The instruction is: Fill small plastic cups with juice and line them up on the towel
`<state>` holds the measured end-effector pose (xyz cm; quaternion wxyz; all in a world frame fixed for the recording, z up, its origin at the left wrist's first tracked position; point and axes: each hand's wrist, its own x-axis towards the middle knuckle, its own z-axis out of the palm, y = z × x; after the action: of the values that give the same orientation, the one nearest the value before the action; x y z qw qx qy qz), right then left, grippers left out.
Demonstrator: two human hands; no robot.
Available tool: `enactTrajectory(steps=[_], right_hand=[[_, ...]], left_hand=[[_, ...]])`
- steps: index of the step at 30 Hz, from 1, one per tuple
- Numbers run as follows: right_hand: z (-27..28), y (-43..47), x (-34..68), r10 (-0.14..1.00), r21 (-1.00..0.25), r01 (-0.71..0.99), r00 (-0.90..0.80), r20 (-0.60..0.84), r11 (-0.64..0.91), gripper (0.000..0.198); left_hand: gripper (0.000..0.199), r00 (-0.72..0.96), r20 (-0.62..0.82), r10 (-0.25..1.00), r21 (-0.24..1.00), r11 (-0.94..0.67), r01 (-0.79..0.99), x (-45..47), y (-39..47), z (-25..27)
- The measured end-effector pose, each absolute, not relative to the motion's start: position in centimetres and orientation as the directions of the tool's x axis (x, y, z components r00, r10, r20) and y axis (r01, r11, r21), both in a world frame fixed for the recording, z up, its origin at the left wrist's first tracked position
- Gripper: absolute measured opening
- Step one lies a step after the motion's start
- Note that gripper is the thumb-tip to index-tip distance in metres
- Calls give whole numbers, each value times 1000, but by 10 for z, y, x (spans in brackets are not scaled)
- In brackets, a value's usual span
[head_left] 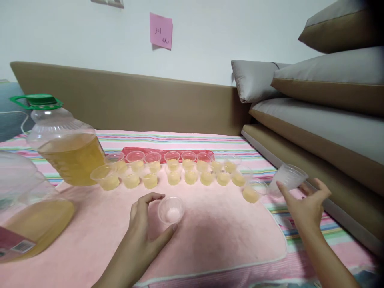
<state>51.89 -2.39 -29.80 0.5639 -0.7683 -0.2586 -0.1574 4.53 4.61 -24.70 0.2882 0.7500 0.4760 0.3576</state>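
Note:
My left hand (144, 228) has its thumb and index finger around the rim of a small clear plastic cup (171, 211) with no liquid visible in it, low over the pink mat. At the right, my right hand (307, 206) holds a tilted stack of clear plastic cups (286, 180), thumb on the near side and other fingers partly hidden behind it. Beyond my hands stand two rows of similar cups; a front-row cup (150, 181) holds pale yellow liquid, like its neighbours. The rightmost filled cup (251, 195) sits close to the stack.
A large jug (72, 156) of yellow liquid with a green cap stands at the left. Nearer lies or stands another clear container (39, 220), cut by the frame edge. A red packet (168, 154) lies behind the cups. Stacked cushions (324, 104) border the right side.

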Motion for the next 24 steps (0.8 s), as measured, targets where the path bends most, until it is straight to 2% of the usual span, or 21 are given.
enactTrajectory(steps=[3,6,8,10,12,14,17,19,24], right_hand=[[-278,-28,504,105,-671,733,680,725,-111,93],[-254,-28,460,30,-404,904,404,914,138,62],[-243,-24,414,123,-406,873,387,914,270,48],[-240,-19,363,362,-476,805,351,863,353,37],[-243,-14,317,604,-542,727,221,765,421,38],[-251,-8,281,739,-594,653,77,670,470,47],[-263,1,252,796,-642,610,30,604,464,71],[-268,7,245,822,-673,600,44,568,433,83],[-268,19,241,856,-750,531,86,510,394,90]], left_hand=[[57,339,261,904,747,-412,523,41,50,-251],[61,341,226,913,756,-385,529,40,52,-250],[66,324,214,922,772,-362,522,41,51,-248],[68,287,230,930,789,-351,504,42,52,-247],[59,245,268,932,809,-356,467,42,53,-247],[44,214,301,929,837,-365,407,40,54,-246],[27,162,317,935,874,-354,332,35,56,-242],[26,141,342,929,864,-370,342,30,55,-236],[34,109,421,901,827,-430,362,22,53,-222]])
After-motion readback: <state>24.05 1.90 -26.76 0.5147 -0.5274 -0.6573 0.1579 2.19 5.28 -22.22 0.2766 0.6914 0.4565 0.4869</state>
